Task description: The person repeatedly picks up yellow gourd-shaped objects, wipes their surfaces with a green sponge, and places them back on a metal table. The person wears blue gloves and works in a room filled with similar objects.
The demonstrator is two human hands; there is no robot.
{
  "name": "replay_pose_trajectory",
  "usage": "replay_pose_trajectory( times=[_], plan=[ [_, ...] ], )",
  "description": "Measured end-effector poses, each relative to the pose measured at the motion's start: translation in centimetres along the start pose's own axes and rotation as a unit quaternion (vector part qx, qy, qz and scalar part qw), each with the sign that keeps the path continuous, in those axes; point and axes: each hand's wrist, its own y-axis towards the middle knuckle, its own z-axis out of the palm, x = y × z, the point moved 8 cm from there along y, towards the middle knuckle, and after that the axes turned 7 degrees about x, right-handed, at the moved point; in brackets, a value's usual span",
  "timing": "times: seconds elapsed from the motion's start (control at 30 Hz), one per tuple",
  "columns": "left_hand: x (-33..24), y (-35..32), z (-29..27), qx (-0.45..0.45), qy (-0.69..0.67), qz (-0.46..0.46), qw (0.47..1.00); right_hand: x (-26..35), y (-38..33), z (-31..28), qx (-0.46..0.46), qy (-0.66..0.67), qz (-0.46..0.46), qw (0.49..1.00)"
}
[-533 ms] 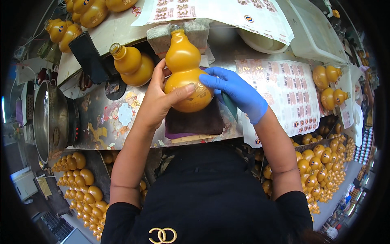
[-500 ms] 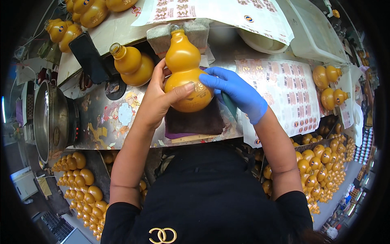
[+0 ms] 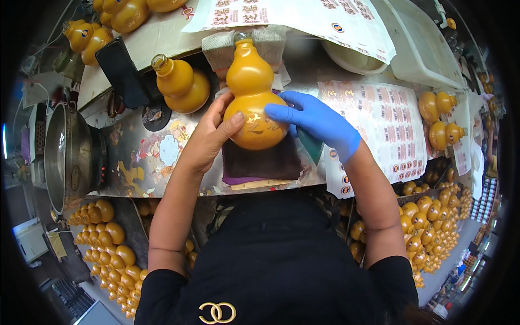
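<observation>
The gourd-shaped bottle (image 3: 252, 97), amber-yellow, lies between the hands with its neck pointing to the far side, near a grey cloth pad (image 3: 216, 49). Its lower bulb sits over a dark folded cloth (image 3: 261, 161); whether it rests there or is lifted slightly, I cannot tell. The bare left hand (image 3: 212, 130) is half closed on the bulb's left side, fingers curled round it and thumb on the front. That thumb has drawn back leftward from where it lay half a second ago, so more of the gold marking (image 3: 254, 121) is uncovered, and the front is probably easier to see and reach. The right hand (image 3: 327, 127), in a blue glove, is partly open, its thumb against the bulb's right side. A green flat piece (image 3: 311, 147) juts out below the palm; whether the hidden fingers grip it, I cannot tell.

Left of the bottle stands a second bottle (image 3: 181, 86), then a dark phone (image 3: 122, 73), with a metal pan (image 3: 64, 154) at the far left. A label sheet (image 3: 390, 124) lies right of the glove. Beyond the near table edge, rows of bottles (image 3: 425, 227) spread out on both sides.
</observation>
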Motion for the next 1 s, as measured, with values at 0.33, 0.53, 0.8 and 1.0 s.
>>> replay_pose_trajectory(
  times=[0.33, 0.53, 0.8, 1.0],
  plan=[
    [1.1, 0.5, -0.8, -0.010, -0.078, -0.003, 0.997, -0.5, -0.1, 0.0, -0.018, 0.044, -0.012, 0.999],
    [-0.3, 0.7, -0.7, -0.029, -0.066, 0.033, 0.997, -2.8, -0.2, -0.6, -0.017, 0.097, 0.048, 0.994],
    [-2.6, 1.8, 0.8, -0.063, 0.162, 0.070, 0.982, -0.9, -0.6, 0.4, -0.012, 0.069, -0.017, 0.997],
    [-2.3, 1.7, 0.2, -0.089, 0.039, 0.057, 0.994, -3.1, -0.3, 0.4, -0.002, 0.170, 0.033, 0.985]
  ],
)
